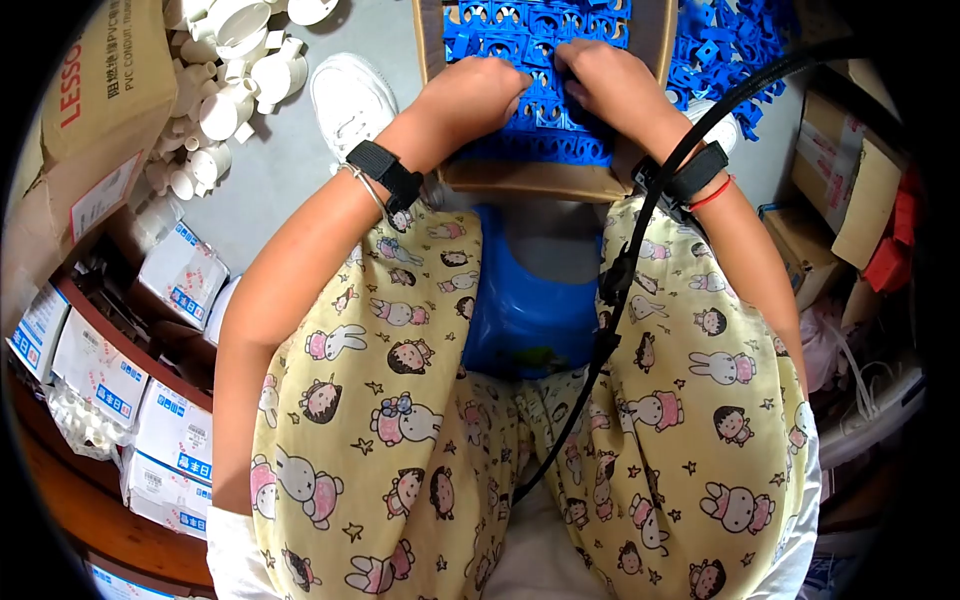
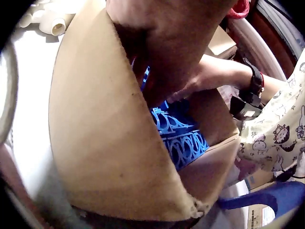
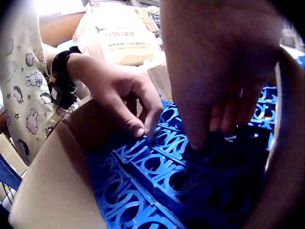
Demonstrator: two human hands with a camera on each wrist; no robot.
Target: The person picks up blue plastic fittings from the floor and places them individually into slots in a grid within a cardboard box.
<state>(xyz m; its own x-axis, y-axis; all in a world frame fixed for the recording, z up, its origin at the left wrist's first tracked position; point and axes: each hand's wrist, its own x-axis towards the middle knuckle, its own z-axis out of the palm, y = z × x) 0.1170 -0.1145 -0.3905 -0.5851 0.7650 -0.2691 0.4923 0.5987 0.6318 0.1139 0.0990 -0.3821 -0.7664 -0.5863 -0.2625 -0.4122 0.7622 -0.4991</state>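
An open cardboard box (image 1: 535, 180) between the person's feet holds rows of blue plastic clips (image 1: 560, 148) with round openings. The left hand (image 1: 472, 98) is over the left part of the rows; in the right wrist view the left hand (image 3: 131, 98) pinches at a blue clip with thumb and forefinger. On the right side of the box the right hand (image 1: 618, 88) reaches down with bent fingers into the rows; in the right wrist view the right hand (image 3: 221, 71) points its fingers downward, and whether it grips a clip is hidden in shadow.
White pipe fittings (image 1: 225, 110) lie piled on the floor at left, beside a large carton (image 1: 100, 120). Loose blue clips (image 1: 735, 50) are heaped right of the box. A black cable (image 1: 625, 280) crosses over the right forearm. A blue stool (image 1: 530, 320) shows between the legs.
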